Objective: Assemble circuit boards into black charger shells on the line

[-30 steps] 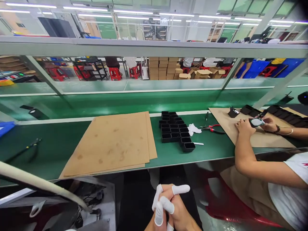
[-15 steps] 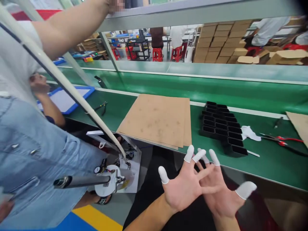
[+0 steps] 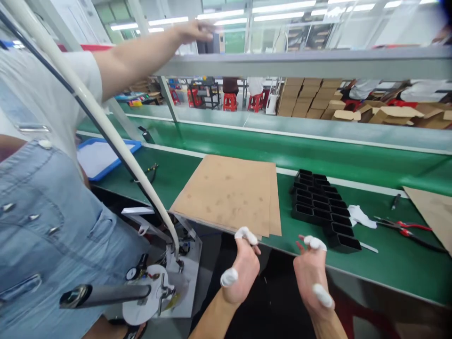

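White finger cots cover several fingertips on both hands. My left hand (image 3: pixel 243 267) is held over my lap, just in front of the brown cardboard sheets (image 3: pixel 229 193), holding nothing, its thumb apart from the fingers. Level with it on the other side, my right hand (image 3: pixel 311 275) is also open and bare of any object, near the bench edge. Beyond the right hand stands a cluster of black rectangular open-topped holders (image 3: pixel 314 205). A crumpled white cloth or tissue (image 3: pixel 362 216) lies beside them, then red-and-black handled pliers (image 3: pixel 406 228).
At left a person in a denim garment (image 3: pixel 70 230) stands with an arm (image 3: pixel 141 59) stretched over the bench. A pale slanted pole (image 3: pixel 130 160) and a tank with a gauge (image 3: pixel 141 292) stand close by. A blue-rimmed tray (image 3: pixel 106 157) rests on the green bench (image 3: pixel 399 268).
My hands, crossed over each other with fingers spread before, have moved apart to either side. The view has tilted up. The other person's arm has come away from the upper rail.
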`<state>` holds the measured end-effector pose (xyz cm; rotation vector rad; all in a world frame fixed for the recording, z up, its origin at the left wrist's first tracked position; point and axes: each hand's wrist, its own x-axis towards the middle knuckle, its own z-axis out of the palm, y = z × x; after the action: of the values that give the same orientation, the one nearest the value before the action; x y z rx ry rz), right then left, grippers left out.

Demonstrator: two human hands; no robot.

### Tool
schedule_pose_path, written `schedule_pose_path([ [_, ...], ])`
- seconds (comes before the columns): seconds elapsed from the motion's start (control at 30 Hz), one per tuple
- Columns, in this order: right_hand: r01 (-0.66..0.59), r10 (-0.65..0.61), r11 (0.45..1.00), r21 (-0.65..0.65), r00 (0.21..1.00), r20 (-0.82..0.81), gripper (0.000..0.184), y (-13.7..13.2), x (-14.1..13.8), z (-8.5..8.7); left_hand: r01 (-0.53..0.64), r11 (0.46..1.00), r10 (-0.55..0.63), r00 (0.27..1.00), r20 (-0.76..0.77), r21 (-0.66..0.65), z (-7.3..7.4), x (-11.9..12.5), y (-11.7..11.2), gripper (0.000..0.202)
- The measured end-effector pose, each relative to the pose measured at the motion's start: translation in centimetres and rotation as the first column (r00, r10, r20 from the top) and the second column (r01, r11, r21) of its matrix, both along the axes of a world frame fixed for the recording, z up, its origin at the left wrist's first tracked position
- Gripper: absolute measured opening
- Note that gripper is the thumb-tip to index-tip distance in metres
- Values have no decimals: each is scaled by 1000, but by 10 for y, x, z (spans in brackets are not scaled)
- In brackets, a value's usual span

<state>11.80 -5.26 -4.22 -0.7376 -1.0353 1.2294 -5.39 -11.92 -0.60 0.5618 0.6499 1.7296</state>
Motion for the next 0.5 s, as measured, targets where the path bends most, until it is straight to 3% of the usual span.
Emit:
schedule_pose_path([
  [0.07, 68, -72, 997, 44, 994, 83, 73, 8, -5, -11, -99, 995, 99, 995, -11, 26, -3, -1, 8, 80],
  [0.17, 163, -167, 986, 37, 955, 247, 47, 19, -10, -27, -261, 965, 261, 958, -118, 13, -4, 0, 24, 75],
  [0.27, 87, -131, 988, 130, 912, 388, 28, 30, -12, -35, -342, 939, 314, 883, -348, -21, -2, 3, 33, 74],
  [0.37, -16, -95, 971, 240, 891, 444, 37, 47, -11, -29, -296, 955, 264, 807, -529, 24, 5, 5, 42, 83],
  [0.5, -43, -115, 956, 289, 854, 507, 47, 78, -11, -2, -139, 990, 116, 721, -683, 22, 22, -2, 67, 76],
])
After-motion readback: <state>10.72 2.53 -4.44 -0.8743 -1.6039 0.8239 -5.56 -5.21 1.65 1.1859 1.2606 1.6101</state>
